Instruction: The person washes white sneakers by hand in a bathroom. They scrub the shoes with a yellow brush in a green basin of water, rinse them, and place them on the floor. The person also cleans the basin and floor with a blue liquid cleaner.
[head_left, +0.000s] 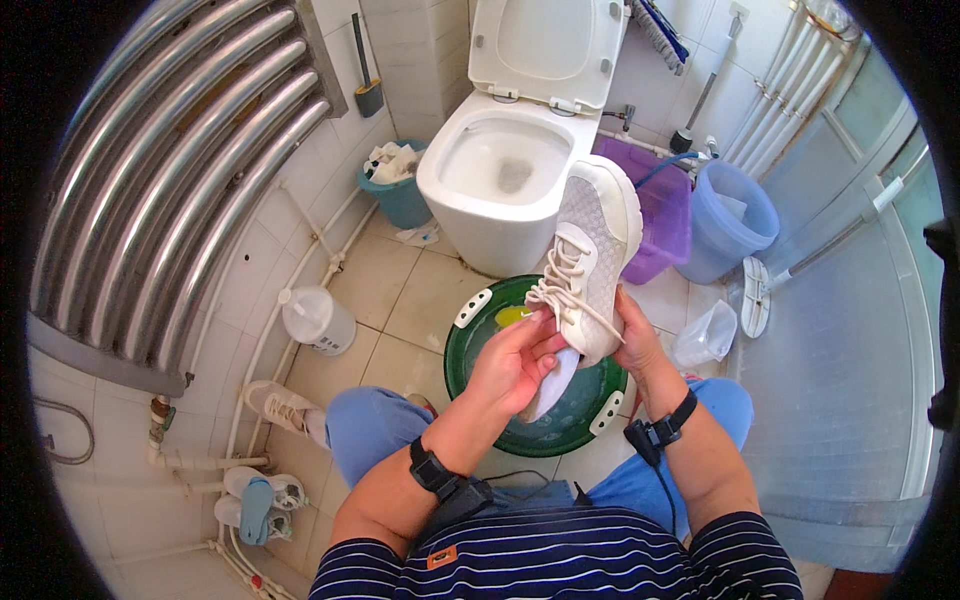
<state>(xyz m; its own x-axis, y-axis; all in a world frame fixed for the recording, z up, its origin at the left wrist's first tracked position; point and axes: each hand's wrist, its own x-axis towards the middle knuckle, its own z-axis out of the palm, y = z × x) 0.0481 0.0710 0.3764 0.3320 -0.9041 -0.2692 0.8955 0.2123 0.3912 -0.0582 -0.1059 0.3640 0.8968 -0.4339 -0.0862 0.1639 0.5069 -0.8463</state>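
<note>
A pale beige mesh sneaker (596, 217) is held toe-up above a green plastic basin (452, 367) with white handles. My right hand (637, 330) grips the shoe from its right side, fingers mostly hidden behind it. At the shoe's opening, my left hand (525, 356) has its thumb and fingers on a whitish insole (553, 390), which sticks partly out. Knotted laces (559, 289) hang loosely near the left fingertips. Water lies in the basin, and a yellow-green object (511, 316) shows near its far rim, partly hidden.
Ahead stands a toilet (487, 217), lid raised. A blue-green waste bin (397, 196), a purple tub (656, 240) and a blue bucket (731, 225) flank it. A white jug (319, 322) and another sneaker (274, 405) lie left; a clear plastic container (706, 334) is right.
</note>
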